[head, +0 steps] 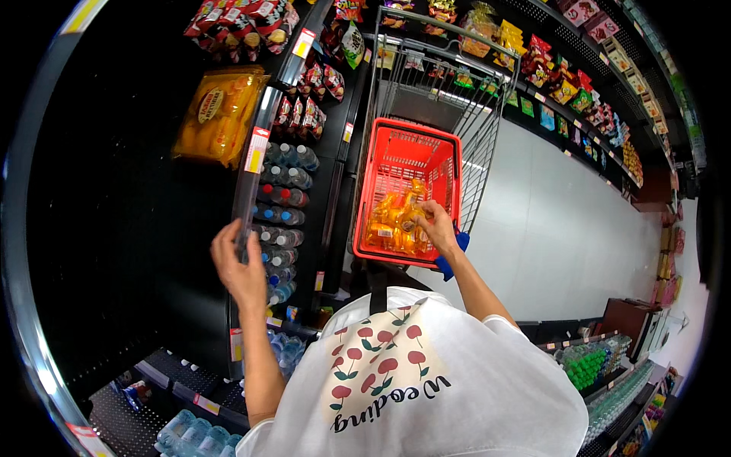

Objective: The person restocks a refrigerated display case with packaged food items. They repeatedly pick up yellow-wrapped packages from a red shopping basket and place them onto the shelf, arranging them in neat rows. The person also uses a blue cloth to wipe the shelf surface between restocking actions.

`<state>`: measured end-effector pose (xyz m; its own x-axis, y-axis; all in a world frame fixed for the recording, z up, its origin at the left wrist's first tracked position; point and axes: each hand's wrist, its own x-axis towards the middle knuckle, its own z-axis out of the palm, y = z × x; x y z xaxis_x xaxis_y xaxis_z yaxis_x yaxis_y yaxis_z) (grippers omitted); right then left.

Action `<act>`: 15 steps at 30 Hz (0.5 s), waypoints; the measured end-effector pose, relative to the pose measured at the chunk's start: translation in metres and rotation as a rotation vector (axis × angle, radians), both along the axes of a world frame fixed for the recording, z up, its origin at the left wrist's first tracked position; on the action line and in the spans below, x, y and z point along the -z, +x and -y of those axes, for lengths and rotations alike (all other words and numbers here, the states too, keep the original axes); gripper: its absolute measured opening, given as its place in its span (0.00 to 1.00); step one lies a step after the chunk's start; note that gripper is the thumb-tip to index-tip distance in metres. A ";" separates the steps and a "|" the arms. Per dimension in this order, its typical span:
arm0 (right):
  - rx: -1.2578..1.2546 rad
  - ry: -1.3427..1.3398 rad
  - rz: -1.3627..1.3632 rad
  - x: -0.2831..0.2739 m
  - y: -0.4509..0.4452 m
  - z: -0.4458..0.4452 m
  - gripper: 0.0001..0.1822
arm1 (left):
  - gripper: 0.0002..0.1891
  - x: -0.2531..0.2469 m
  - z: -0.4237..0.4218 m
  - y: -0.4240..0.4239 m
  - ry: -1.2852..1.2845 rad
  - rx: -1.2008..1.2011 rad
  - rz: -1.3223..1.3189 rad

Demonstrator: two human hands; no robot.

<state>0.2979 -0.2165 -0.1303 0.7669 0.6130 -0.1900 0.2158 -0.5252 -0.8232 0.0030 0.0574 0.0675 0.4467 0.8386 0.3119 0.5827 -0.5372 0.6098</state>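
My right hand [438,228] reaches into a red plastic shopping basket [416,127], its fingertips closed on a small snack packet [409,225] in yellow-orange wrapping. Several similar orange packets [385,233] lie heaped at the near end of the basket. The basket sits in a wire shopping cart [485,165]. To the left, my left hand [240,265] is at the front edge of a black shelf [188,245], thumb and fingers apart with nothing between them. Whether it touches the shelf's clear label rail [246,200] I cannot tell.
A large yellow multipack [220,111] lies on the left shelf, with red snack packs [245,25] beyond it. Bottled drinks [282,214] line a lower shelf. Across the pale floor [531,223], shelves hold bagged snacks [565,91]. A blue object [454,256] is by the basket's near right corner.
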 end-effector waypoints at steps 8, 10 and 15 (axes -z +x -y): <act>-0.229 -0.075 0.038 0.068 -0.036 0.002 0.20 | 0.44 0.025 -0.030 -0.028 0.162 -0.124 -0.502; -0.167 -0.137 0.052 0.070 -0.028 0.000 0.18 | 0.46 0.025 -0.029 -0.025 0.153 -0.139 -0.539; -0.088 -0.258 0.154 0.107 0.024 0.001 0.16 | 0.48 0.033 -0.028 -0.025 0.205 -0.160 -0.600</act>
